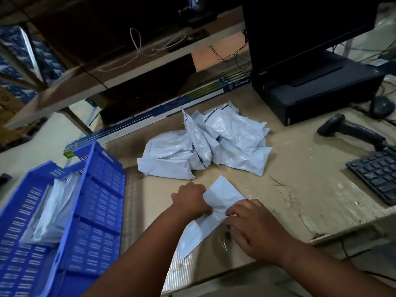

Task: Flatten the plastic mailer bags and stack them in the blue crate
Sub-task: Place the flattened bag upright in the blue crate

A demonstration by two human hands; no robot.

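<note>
While one mailer bag (216, 202) is pinched by the curled left hand (190, 200) and pressed under the flatter fingers of the right hand (255, 228), others are stacked in the blue crate (98, 202).
A loose pile of bags (205, 142) is left mid-table (300, 179); "Crompton" is read on the long box (162, 108) behind.

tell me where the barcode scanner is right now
In the head view the barcode scanner lies on the table's right side, just behind the keyboard and in front of the mouse.
</note>
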